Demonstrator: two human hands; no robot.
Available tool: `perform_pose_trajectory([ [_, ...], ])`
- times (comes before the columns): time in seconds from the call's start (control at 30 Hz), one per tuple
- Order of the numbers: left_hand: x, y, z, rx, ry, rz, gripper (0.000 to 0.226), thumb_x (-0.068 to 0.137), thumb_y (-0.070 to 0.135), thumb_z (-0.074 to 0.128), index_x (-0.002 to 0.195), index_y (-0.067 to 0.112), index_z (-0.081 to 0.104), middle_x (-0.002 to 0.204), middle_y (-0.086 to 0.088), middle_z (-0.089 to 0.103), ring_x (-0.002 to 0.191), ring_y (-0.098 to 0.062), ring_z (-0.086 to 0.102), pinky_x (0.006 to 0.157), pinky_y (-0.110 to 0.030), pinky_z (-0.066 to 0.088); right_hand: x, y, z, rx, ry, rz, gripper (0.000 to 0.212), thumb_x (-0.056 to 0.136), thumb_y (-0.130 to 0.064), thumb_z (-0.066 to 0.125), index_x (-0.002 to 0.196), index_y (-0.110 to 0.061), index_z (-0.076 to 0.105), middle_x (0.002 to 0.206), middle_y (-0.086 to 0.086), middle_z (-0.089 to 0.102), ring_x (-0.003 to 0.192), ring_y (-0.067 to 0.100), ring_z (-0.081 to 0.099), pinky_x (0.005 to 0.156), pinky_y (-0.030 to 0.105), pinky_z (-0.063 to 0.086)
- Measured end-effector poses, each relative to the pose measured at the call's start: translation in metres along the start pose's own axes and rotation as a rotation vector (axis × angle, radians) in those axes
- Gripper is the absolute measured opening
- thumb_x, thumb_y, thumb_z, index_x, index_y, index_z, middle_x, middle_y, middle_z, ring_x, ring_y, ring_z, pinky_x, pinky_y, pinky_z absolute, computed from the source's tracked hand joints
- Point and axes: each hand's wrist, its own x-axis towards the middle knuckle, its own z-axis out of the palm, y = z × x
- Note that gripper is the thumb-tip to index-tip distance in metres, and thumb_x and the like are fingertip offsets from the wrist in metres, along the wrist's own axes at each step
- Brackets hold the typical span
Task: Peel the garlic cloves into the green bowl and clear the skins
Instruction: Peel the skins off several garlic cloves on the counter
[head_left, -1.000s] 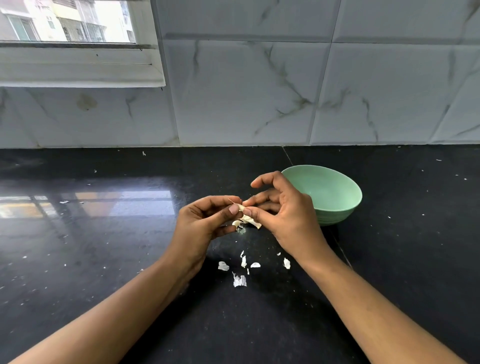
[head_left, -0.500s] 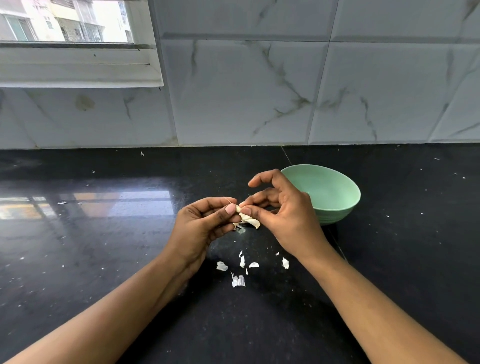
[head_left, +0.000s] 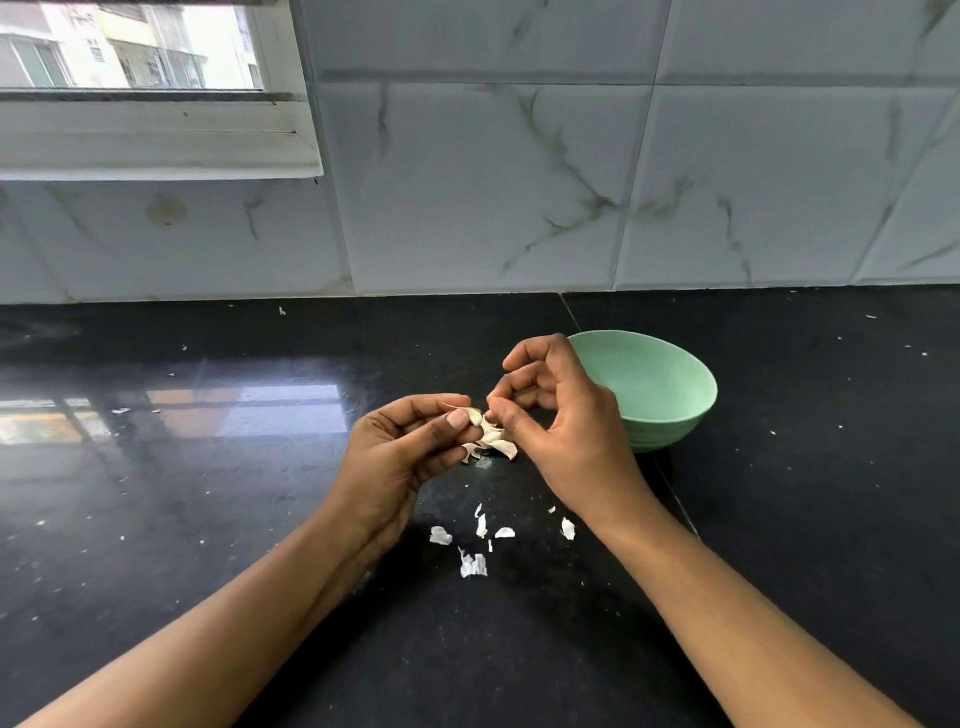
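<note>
Bowl (head_left: 655, 378) behind skins (head_left: 472, 565) on counter (head_left: 208, 519).

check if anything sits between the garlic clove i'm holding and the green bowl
Nothing visible does. The pale, half-peeled garlic clove is pinched by the left hand and right hand beside the round green bowl; only the right hand itself lies between them. Loose white skin scraps lie nearer the person, off that path.

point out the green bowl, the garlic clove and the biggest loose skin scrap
round green bowl (head_left: 670, 384), head view, inner wall
pale garlic clove (head_left: 477, 418), head view, its upper part
white papery skin scrap (head_left: 472, 565), head view, its middle
</note>
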Motion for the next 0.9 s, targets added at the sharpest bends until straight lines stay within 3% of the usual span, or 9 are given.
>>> perform_pose_trajectory([
  [0.07, 0.0005, 0.001, -0.0002, -0.027, 0.015, -0.024, 0.011, 0.066, 0.009, 0.065, 0.068, 0.013, 0.075, 0.068, -0.005, 0.072, 0.06, -0.007, 0.069, 0.052, -0.014, 0.054, 0.002, -0.0034, -0.0046, 0.005, -0.062, -0.037, 0.045, 0.081, -0.006, 0.072, 0.1, -0.035, 0.044, 0.086, -0.008, 0.066, 0.08, 0.003, 0.067, 0.064, 0.017, 0.053],
  [0.13, 0.001, 0.002, -0.0006, -0.057, 0.024, -0.058, 0.011, 0.066, 0.011, 0.065, 0.066, 0.014, 0.075, 0.066, -0.004, 0.072, 0.058, -0.006, 0.069, 0.049, -0.013, 0.053, 0.002, -0.0064, -0.0048, 0.006, -0.126, -0.061, 0.052, 0.079, -0.004, 0.073, 0.1, -0.041, 0.043, 0.089, -0.009, 0.065, 0.084, 0.003, 0.067, 0.06, 0.02, 0.055],
  [0.3, 0.0019, 0.0013, -0.002, -0.078, -0.018, -0.155, 0.011, 0.068, 0.014, 0.064, 0.069, 0.014, 0.075, 0.068, -0.007, 0.073, 0.058, -0.008, 0.07, 0.05, -0.016, 0.055, 0.0002, -0.0059, -0.0017, 0.009, -0.12, -0.078, 0.053, 0.079, -0.004, 0.073, 0.109, -0.037, 0.044, 0.087, -0.011, 0.064, 0.084, 0.003, 0.065, 0.06, 0.023, 0.056],
  [0.4, 0.0021, -0.0006, -0.0033, -0.075, -0.058, -0.202, 0.011, 0.07, 0.015, 0.064, 0.078, 0.011, 0.07, 0.07, -0.006, 0.072, 0.058, -0.008, 0.069, 0.05, -0.018, 0.055, 0.0002, -0.006, -0.0006, 0.005, -0.107, -0.102, 0.054, 0.08, -0.005, 0.073, 0.113, -0.037, 0.043, 0.086, -0.012, 0.063, 0.083, 0.007, 0.065, 0.058, 0.033, 0.056],
  [0.53, 0.0014, -0.0014, -0.0029, -0.104, -0.132, -0.232, 0.012, 0.073, 0.017, 0.061, 0.073, 0.011, 0.071, 0.066, -0.002, 0.065, 0.053, -0.005, 0.064, 0.046, -0.017, 0.054, 0.001, -0.0041, -0.001, 0.024, -0.107, -0.111, 0.054, 0.08, -0.005, 0.072, 0.114, -0.035, 0.044, 0.086, -0.012, 0.061, 0.081, 0.011, 0.063, 0.054, 0.039, 0.054],
  [0.6, 0.0012, -0.0014, -0.0026, -0.127, -0.157, -0.239, 0.012, 0.074, 0.017, 0.061, 0.073, 0.01, 0.071, 0.066, -0.002, 0.063, 0.052, -0.005, 0.063, 0.045, -0.018, 0.054, 0.0007, -0.0032, -0.0009, 0.027, -0.11, -0.113, 0.055, 0.079, -0.003, 0.072, 0.114, -0.034, 0.044, 0.086, -0.011, 0.061, 0.081, 0.012, 0.063, 0.055, 0.036, 0.054],
  [0.77, 0.0016, -0.0019, -0.0023, -0.126, -0.183, -0.239, 0.017, 0.076, 0.017, 0.058, 0.071, 0.012, 0.074, 0.066, -0.001, 0.063, 0.053, -0.005, 0.063, 0.046, -0.017, 0.054, -0.0001, -0.0032, -0.0001, 0.062, -0.078, -0.103, 0.053, 0.079, -0.002, 0.073, 0.111, -0.035, 0.047, 0.082, -0.008, 0.059, 0.081, 0.007, 0.062, 0.057, 0.014, 0.05],
  [0.9, 0.0011, -0.0031, -0.0018, -0.124, -0.181, -0.242, 0.015, 0.074, 0.019, 0.061, 0.071, 0.012, 0.074, 0.067, -0.002, 0.063, 0.053, -0.005, 0.063, 0.045, -0.017, 0.054, 0.0, -0.0029, 0.0004, 0.071, -0.107, -0.09, 0.05, 0.081, -0.005, 0.07, 0.112, -0.037, 0.046, 0.085, -0.008, 0.058, 0.079, 0.009, 0.06, 0.053, 0.018, 0.047],
])
